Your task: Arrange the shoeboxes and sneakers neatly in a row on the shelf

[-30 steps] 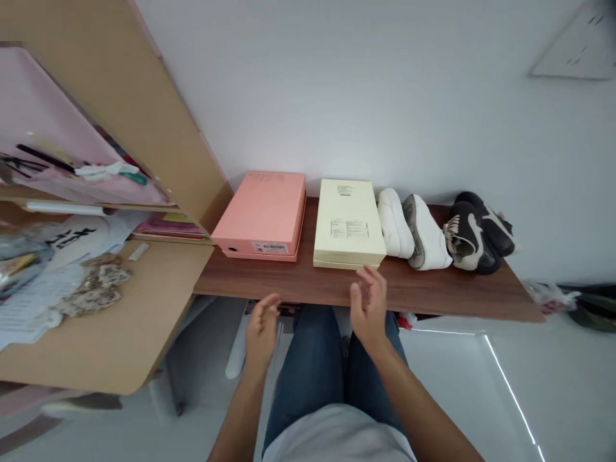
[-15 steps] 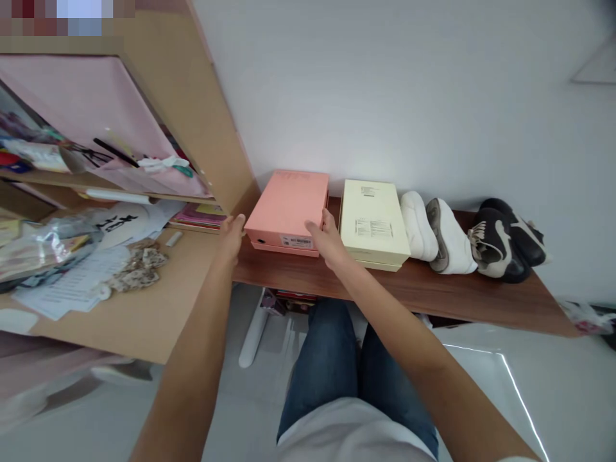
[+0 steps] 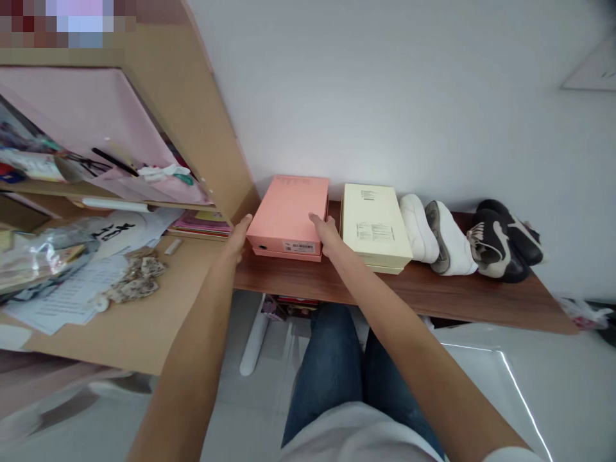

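A pink shoebox [image 3: 290, 208] lies flat on the brown wooden bench, its barcode label facing me. At its left front corner is my left hand [image 3: 239, 239], pressed against the side with the fingers partly hidden. My right hand [image 3: 326, 232] grips the right side, thumb on the lid and fingers down along the edge. Just to the right lies a cream shoebox [image 3: 373, 218] with printed text on its lid, apart from the pink one. The pink lid sits on its base.
White shoes [image 3: 452, 240] and black-and-white shoes [image 3: 503, 244] stand farther right on the bench [image 3: 433, 292]. On the left, a desk [image 3: 187, 282] holds papers, plastic bags and a patterned scrunchie [image 3: 139, 276], beneath a shelf unit. A white wall rises behind the bench.
The pink shoebox's lid now sits squarer and lower on its base. Both hands stay at its sides, and my view has shifted slightly.
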Available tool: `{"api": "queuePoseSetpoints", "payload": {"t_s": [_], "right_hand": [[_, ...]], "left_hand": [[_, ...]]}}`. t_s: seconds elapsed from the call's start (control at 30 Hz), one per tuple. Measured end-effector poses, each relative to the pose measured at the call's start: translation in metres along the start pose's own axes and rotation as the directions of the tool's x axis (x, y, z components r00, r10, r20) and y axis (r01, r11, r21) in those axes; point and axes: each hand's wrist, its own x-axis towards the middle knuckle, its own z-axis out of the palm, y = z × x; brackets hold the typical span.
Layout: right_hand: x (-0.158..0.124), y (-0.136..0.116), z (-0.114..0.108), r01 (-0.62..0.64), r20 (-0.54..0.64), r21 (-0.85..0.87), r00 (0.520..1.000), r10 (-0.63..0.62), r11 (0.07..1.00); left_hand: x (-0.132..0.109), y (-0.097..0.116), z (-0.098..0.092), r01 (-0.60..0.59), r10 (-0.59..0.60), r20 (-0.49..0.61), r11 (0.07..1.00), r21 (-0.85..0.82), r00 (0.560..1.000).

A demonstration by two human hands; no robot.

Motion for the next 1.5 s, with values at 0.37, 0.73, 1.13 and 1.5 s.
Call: {"api": "queuePoseSetpoints", "payload": {"t_s": [0.37,0.73,1.13,1.5], "right_hand": [[-0.003,0.0,0.002,-0.091,0.013,0.033,0.996,0.09,0.995],[0.002,0.008,0.006,-0.161,0.0,0.042,0.987,0.161,0.986],[0.005,0.025,0.008,-0.019,-0.012,0.091,1.0,0.02,0.996],[-0.01,0.022,0.004,0.034,0.08,0.206,0.995,-0.051,0.978]], "left_hand": [[0.027,0.013,0.005,0.251,-0.223,0.187,0.957,-0.143,0.957],[0.047,-0.014,0.008,0.277,-0.181,0.298,0.906,-0.321,0.937],[0.04,-0.016,0.013,0.336,-0.223,0.338,0.883,-0.328,0.914],[0.028,0.014,0.002,0.246,-0.155,0.303,0.923,-0.294,0.94]]}}
